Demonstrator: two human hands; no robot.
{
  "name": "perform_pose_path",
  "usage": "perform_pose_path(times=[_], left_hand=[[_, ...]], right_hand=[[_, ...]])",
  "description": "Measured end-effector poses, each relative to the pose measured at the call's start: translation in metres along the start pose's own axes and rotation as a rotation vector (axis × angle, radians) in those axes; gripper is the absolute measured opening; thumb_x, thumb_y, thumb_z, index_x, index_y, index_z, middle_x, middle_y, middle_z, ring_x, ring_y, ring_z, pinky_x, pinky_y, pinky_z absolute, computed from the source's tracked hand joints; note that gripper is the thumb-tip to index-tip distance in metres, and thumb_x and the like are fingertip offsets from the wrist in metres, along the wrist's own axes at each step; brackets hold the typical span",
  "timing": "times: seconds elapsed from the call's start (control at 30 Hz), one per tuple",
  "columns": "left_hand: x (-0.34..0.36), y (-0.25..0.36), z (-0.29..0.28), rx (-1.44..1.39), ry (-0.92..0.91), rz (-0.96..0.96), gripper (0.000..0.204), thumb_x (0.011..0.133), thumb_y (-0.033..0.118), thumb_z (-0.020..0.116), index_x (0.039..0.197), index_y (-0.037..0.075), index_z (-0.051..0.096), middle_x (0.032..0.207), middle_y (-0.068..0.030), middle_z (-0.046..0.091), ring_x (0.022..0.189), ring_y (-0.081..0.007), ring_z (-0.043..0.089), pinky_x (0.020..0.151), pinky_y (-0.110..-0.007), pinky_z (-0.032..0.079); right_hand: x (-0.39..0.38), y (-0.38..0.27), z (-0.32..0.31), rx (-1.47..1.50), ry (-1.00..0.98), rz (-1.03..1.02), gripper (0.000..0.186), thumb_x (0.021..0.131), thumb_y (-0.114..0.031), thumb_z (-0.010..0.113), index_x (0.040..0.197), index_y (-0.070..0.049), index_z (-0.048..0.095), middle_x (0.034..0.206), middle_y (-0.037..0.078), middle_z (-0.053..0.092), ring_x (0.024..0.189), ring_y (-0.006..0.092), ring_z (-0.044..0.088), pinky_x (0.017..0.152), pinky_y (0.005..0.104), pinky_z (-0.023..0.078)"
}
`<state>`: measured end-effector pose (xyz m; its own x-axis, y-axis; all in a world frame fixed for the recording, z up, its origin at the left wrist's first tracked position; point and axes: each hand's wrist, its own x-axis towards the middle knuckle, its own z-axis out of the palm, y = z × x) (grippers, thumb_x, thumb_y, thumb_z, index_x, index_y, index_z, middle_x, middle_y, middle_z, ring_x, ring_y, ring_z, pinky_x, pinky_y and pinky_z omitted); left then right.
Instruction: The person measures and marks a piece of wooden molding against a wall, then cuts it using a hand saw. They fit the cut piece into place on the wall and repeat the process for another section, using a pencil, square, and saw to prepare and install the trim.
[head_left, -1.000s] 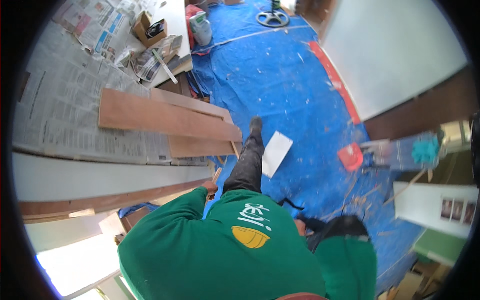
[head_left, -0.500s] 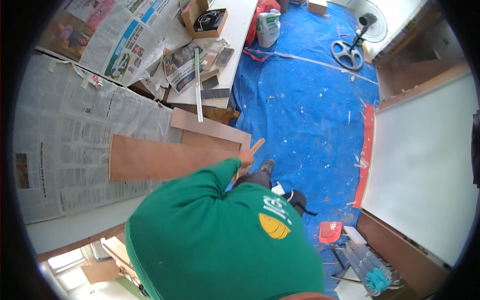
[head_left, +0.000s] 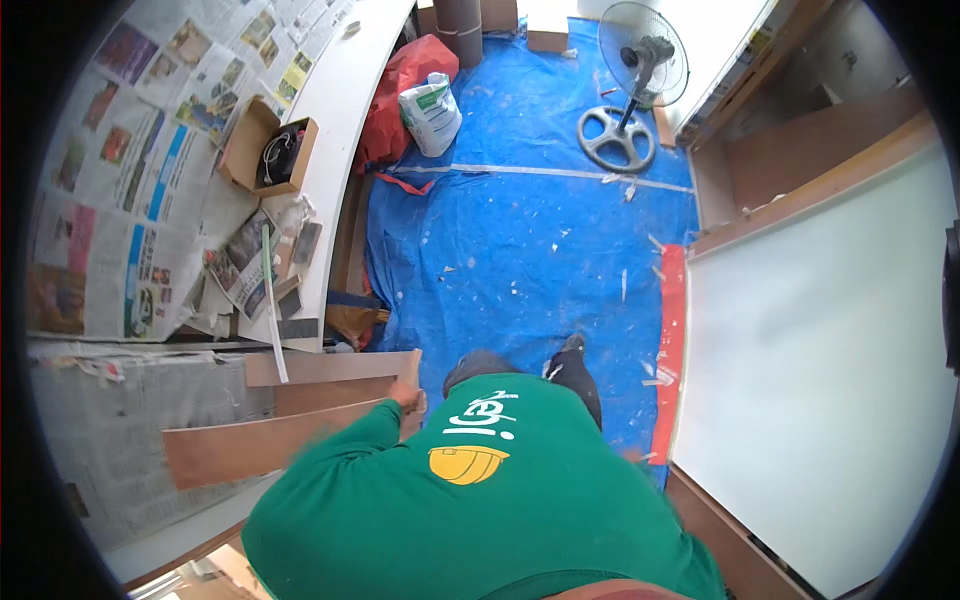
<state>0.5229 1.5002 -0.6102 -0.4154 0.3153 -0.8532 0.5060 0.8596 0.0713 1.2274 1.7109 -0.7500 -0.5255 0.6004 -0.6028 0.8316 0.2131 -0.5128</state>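
My left hand (head_left: 405,393) is closed around a narrow wooden strip (head_left: 414,364), whose pale end sticks out beyond the fingers. It is beside the end of a brown wooden frame (head_left: 320,369). A long brown board (head_left: 225,447) lies next to the frame, reaching left across the newspaper-covered surface (head_left: 130,430). At the right of my green-shirted body, a small blurred patch by the red strip looks like my right hand (head_left: 634,456). Its fingers cannot be made out, nor anything in them.
A white bench (head_left: 345,60) carries newspapers, an open cardboard box (head_left: 252,150), offcuts and a long pale strip (head_left: 272,310). Blue sheeting (head_left: 520,260) covers the floor. A fan (head_left: 640,70), a white sack (head_left: 432,115) and a red bag (head_left: 405,85) stand ahead; a white panel (head_left: 820,370) is at right.
My view has swung right, so the bench and boards now appear farther left and lower. My left hand keeps its hold on the wooden strip. A blurred patch now shows on my right.
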Motion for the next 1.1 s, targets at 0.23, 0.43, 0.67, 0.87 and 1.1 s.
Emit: perform_pose_path(times=[0.23, 0.43, 0.67, 0.87, 1.1], left_hand=[[-0.039, 0.150, -0.010, -0.045, -0.076, 0.128, 0.043, 0.095, 0.041, 0.067, 0.112, 0.005, 0.082, 0.113, -0.0304, 0.077, 0.105, -0.0464, 0.077, 0.092, -0.054, 0.060], [0.044, 0.190, -0.018, -0.237, 0.053, -0.017, 0.044, 0.091, 0.043, 0.073, 0.113, 0.006, 0.083, 0.115, -0.0306, 0.077, 0.107, -0.0466, 0.077, 0.094, -0.055, 0.060], [0.191, 0.295, -0.176, -0.568, 0.030, -0.141, 0.024, 0.097, 0.023, 0.067, 0.095, 0.001, 0.077, 0.092, -0.0195, 0.078, 0.077, -0.0367, 0.077, 0.066, -0.050, 0.062], [0.307, 0.446, -0.457, -1.130, 0.198, -0.110, 0.013, 0.099, 0.017, 0.065, 0.108, 0.007, 0.065, 0.079, -0.0105, 0.072, 0.055, -0.0226, 0.068, 0.044, -0.037, 0.052], [0.420, 0.560, -0.655, -0.883, 0.240, 0.005, 0.018, 0.097, 0.016, 0.069, 0.112, 0.007, 0.064, 0.078, -0.0093, 0.072, 0.056, -0.0212, 0.070, 0.044, -0.036, 0.053]], right_hand=[[0.317, 0.024, -0.466, -0.281, 0.466, 0.295, 0.048, 0.104, -0.046, 0.055, 0.101, -0.004, 0.079, 0.091, 0.025, 0.079, 0.080, 0.0378, 0.078, 0.076, 0.0547, 0.060], [0.487, -0.194, -0.636, 0.447, 0.578, 0.095, 0.047, 0.102, -0.041, 0.068, 0.120, 0.001, 0.077, 0.099, 0.029, 0.078, 0.089, 0.0448, 0.077, 0.083, 0.0532, 0.060], [0.520, -0.228, -0.524, -0.193, -0.123, 0.052, 0.045, 0.097, -0.045, 0.069, 0.113, -0.004, 0.081, 0.114, 0.026, 0.079, 0.111, 0.0442, 0.075, 0.100, 0.0573, 0.057], [0.497, -0.183, -0.527, -0.286, -0.362, 0.082, 0.039, 0.096, -0.037, 0.074, 0.100, 0.001, 0.081, 0.088, 0.018, 0.082, 0.073, 0.0309, 0.081, 0.070, 0.0470, 0.065], [0.687, -0.225, -0.605, -0.050, -0.325, 0.258, 0.039, 0.095, -0.036, 0.077, 0.093, 0.003, 0.080, 0.088, 0.019, 0.082, 0.075, 0.0325, 0.081, 0.071, 0.0485, 0.065]])
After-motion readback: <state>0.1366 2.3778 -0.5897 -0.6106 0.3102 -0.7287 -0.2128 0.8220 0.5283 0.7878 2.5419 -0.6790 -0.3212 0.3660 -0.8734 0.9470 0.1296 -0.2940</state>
